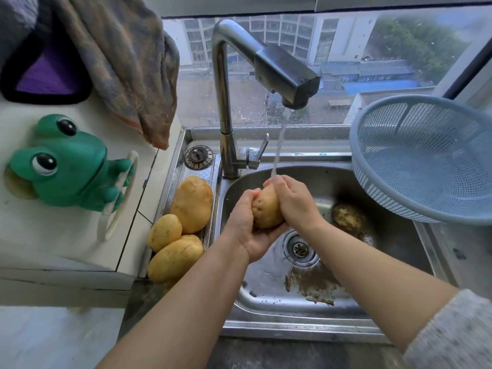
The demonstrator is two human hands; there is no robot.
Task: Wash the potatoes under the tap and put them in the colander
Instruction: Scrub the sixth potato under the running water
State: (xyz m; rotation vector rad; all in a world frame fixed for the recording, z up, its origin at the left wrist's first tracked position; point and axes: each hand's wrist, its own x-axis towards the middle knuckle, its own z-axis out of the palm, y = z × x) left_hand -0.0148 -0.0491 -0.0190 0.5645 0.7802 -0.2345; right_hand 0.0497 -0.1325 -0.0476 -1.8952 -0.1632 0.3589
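Two hands (269,211) with fingers (279,186) wrapped round one potato (266,209) under tap (266,67), three potatoes (181,230) beside sink (292,310), one colander (426,161).

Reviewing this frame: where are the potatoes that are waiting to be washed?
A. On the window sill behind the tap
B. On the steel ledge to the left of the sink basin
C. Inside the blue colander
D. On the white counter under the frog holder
B: the unwashed potatoes lie piled on the steel ledge left of the sink, while the colander holds none and both hands hold one potato under the tap.
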